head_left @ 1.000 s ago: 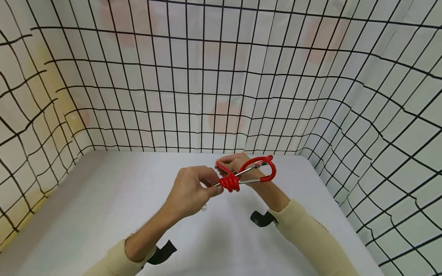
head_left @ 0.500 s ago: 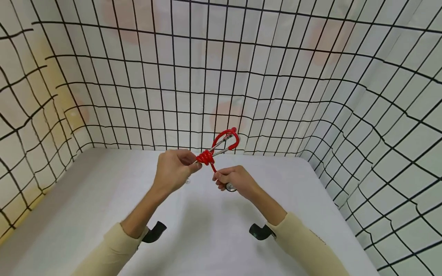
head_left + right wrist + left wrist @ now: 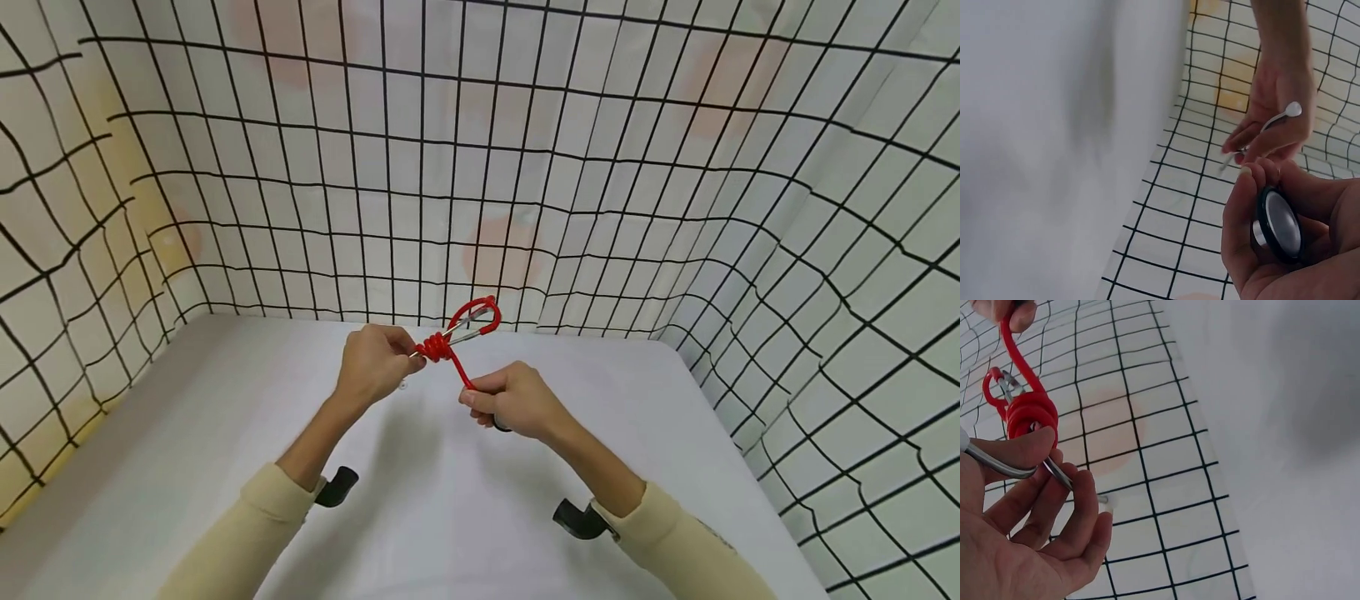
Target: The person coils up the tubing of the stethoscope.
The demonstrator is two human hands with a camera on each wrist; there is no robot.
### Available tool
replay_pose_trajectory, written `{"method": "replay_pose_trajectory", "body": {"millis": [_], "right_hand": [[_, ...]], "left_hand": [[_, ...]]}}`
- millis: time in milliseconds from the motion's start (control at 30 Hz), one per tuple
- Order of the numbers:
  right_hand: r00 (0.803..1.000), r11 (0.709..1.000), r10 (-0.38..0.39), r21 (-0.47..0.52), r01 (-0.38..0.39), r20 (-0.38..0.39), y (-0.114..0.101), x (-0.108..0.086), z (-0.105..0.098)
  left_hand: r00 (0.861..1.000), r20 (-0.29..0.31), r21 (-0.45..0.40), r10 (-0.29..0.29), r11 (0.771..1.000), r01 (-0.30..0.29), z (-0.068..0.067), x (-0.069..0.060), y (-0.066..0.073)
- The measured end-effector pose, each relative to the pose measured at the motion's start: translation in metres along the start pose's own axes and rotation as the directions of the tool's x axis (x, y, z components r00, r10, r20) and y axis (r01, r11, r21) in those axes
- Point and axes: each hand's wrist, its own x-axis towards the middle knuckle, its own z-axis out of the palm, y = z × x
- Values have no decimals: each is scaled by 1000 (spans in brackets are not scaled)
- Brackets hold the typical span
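Observation:
A stethoscope's red tubing is wound in a tight coil (image 3: 435, 347) around its metal tubes, with a red loop (image 3: 493, 315) beyond. My left hand (image 3: 371, 363) pinches the metal ends beside the coil; the left wrist view shows its thumb over a metal tube (image 3: 1059, 472) below the coil (image 3: 1032, 414). One length of tubing (image 3: 461, 370) runs straight from the coil to my right hand (image 3: 527, 402), which grips its end. The round chest piece (image 3: 1283, 225) sits within the curled right fingers in the right wrist view. A white ear tip (image 3: 1294, 109) shows by the left hand.
A white table (image 3: 450, 517) lies beneath both hands. Black wire grid (image 3: 420, 192) stands along the back and both sides, with white sheeting behind it. Black mounts (image 3: 337, 487) stick out from the two sleeve cuffs.
The coil and left hand have moved left. My right hand has come from behind the coil to its lower right, and the tubing between them is drawn out straight.

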Motion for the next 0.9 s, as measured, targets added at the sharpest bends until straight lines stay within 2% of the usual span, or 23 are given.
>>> {"method": "replay_pose_trajectory", "body": {"millis": [233,467,600,700,900], "right_hand": [[999,996,-23,-80,26,41,-3,-8,-1],[999,985,-27,-168,29,17,-6,-13,-4],[997,966,-80,-249,72,-22,-10,-18,-9],[989,950,-132,-294,109,-61,-15,-21,-12],[971,926,-186,-358,122,-150,-27,-26,-17]], "left_hand": [[999,0,59,43,997,-43,8,-3,0],[996,-22,91,85,992,-82,10,-5,0],[991,-41,128,128,984,-122,9,-5,2],[990,-36,131,133,983,-127,8,-6,3],[990,-13,155,140,978,-136,9,-11,6]]}}
